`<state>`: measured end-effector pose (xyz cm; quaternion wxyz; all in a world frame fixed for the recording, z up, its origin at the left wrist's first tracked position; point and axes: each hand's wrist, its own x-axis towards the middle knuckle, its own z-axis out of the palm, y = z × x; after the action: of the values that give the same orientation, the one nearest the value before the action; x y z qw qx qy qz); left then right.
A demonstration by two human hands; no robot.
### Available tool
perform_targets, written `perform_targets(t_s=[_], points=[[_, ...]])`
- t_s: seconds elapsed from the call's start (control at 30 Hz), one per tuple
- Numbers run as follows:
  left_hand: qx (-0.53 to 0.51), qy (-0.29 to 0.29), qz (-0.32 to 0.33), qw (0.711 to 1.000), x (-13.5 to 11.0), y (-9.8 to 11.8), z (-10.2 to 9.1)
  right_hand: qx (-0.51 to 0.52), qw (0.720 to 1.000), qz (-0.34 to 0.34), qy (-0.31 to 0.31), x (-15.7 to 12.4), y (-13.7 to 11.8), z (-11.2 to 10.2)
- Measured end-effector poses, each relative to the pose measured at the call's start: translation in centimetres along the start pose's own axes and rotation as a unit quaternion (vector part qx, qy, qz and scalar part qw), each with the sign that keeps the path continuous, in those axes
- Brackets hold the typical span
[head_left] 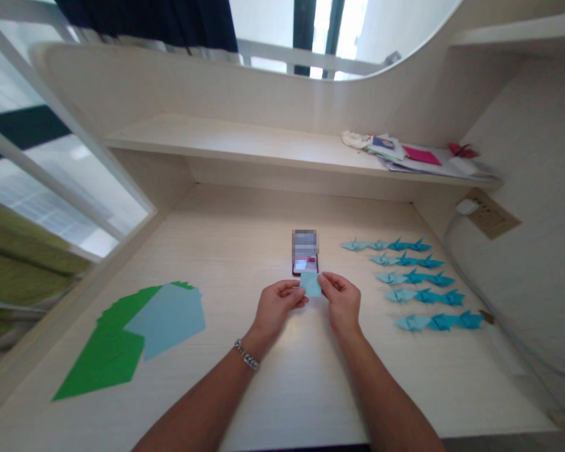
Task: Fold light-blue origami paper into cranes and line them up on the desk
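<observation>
A small light-blue square of folded paper (311,285) is held up over the middle of the desk. My left hand (279,304) pinches its left edge between thumb and fingers. On the opposite side, my right hand (343,299) grips the right edge the same way. Just beyond the paper lies a phone (305,250) with its screen lit, its near end close to the paper's top edge. Rows of folded paper cranes (424,295), in pale to deeper blue, lie to the right of my right hand.
Fanned green paper sheets (108,351) and light-blue sheets (172,317) lie at the left. A shelf (245,141) crosses the back, bearing papers and a pink piece (421,155). A white cable (471,285) runs from a wall socket (493,215) down the right side.
</observation>
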<state>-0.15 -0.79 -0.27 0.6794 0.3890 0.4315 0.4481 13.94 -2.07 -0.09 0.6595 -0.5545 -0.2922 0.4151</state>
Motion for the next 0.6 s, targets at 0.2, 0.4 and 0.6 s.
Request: perform_targets(t_s=[0.2,0.4,0.6], points=[[0.011,-0.022,0.011,1.0,-0.11,0.17,-0.01,0.004,1.0,-0.001,0.023,0.36,0.32,-0.26],[0.006,-0.028,0.015,0.999,-0.06,0.63,-0.18,-0.006,0.999,-0.001,0.035,0.43,0.22,-0.32],[0.013,-0.021,0.008,1.0,-0.08,0.61,-0.01,-0.024,0.999,0.002,0.021,0.29,0.07,-0.28]])
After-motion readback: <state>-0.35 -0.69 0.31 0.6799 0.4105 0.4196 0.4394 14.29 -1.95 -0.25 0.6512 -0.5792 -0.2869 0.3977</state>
